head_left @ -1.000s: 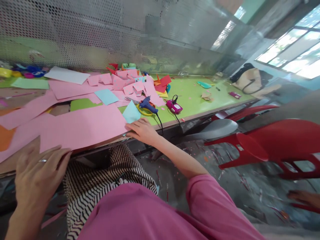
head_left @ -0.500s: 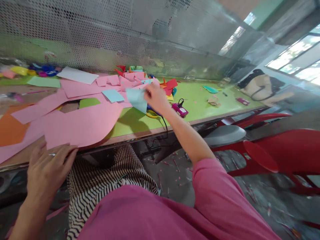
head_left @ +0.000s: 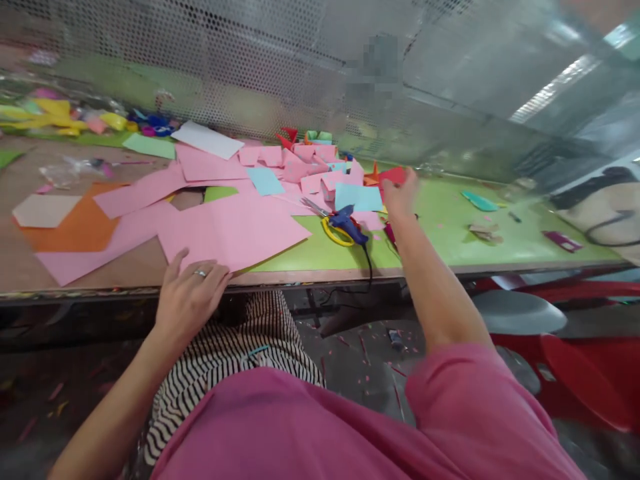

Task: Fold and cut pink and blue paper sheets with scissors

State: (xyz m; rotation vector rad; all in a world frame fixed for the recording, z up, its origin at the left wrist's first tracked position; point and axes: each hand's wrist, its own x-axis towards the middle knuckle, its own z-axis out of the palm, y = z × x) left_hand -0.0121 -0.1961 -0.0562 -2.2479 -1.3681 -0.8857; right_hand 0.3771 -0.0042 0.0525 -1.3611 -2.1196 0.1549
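My left hand [head_left: 195, 287] lies flat with fingers stretched over the near edge of a large pink paper sheet [head_left: 235, 230] at the table's front edge. A ring shows on one finger. Farther right, my right hand [head_left: 403, 195] closes its fingers at the right side of a red paper piece [head_left: 393, 176]; its fingertips are partly hidden. Just left of that hand lies a light blue paper [head_left: 357, 197] on the pink pieces. In front of it are scissors with yellow handles [head_left: 337, 235] and a blue glue gun [head_left: 353, 229] with a black cord.
Folded pink paper pieces [head_left: 303, 163] are heaped toward the perforated metal panel [head_left: 280, 73]. Orange paper [head_left: 85, 223] and a white sheet [head_left: 207, 139] lie to the left. A teal paper leaf [head_left: 480, 201] is at the right, and red chairs [head_left: 595, 380] stand beyond the table edge.
My right hand has let go of the light blue paper, which now lies on the pile, and moved right to the red paper. The view has shifted; my left hand stays on the pink sheet.
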